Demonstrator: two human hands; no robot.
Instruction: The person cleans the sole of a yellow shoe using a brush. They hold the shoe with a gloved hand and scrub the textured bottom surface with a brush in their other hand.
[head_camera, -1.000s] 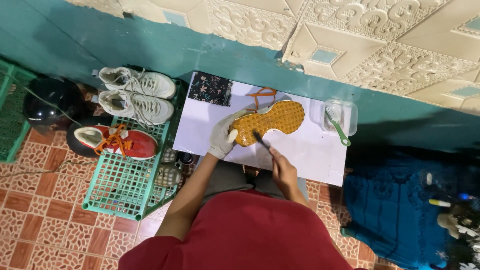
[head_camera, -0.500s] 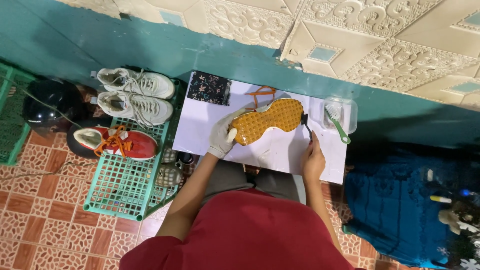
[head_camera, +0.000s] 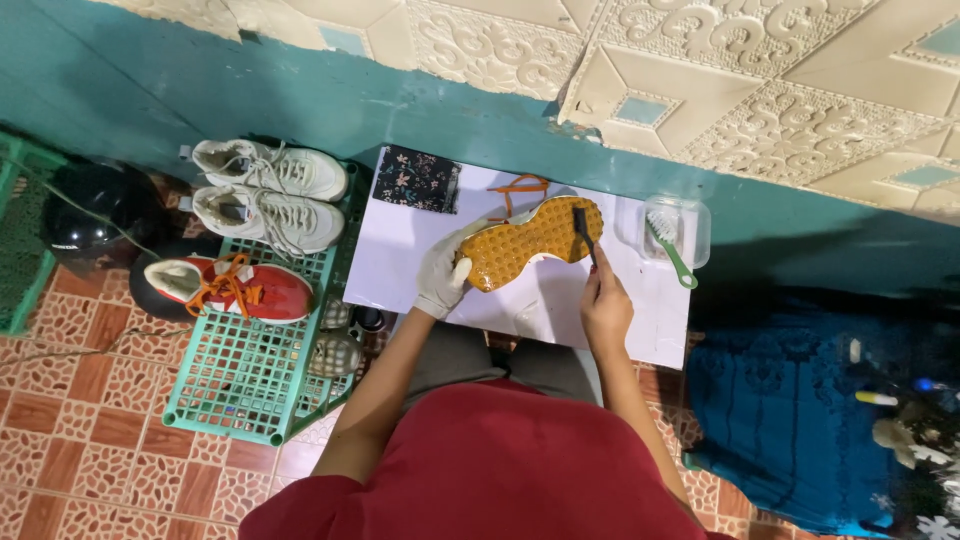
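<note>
We're holding the shoe (head_camera: 535, 240) sole-up over the middle of the white worktop (head_camera: 400, 260), toward its far edge; yellow-orange sole facing up, orange laces trailing off toward the far edge. Our left hand (head_camera: 443, 275), in a white glove, is closing its grip around the shoe's left end. Our right hand (head_camera: 606, 300), bare, is gripping a small dark brush (head_camera: 581, 228) and pressing its head against the right end of the sole. A dark floral cloth (head_camera: 416, 180) is lying at the worktop's far left corner. A clear plastic tub (head_camera: 694, 222) is sitting at the far right corner with a green-handled brush (head_camera: 668, 246) sticking out over its rim. Off the worktop's left edge, a green plastic crate (head_camera: 240, 375) is carrying two white sneakers (head_camera: 270, 190) and one red shoe (head_camera: 225, 287) with orange laces. A blue basket (head_camera: 775, 410) is sitting on the floor off the right edge.
</note>
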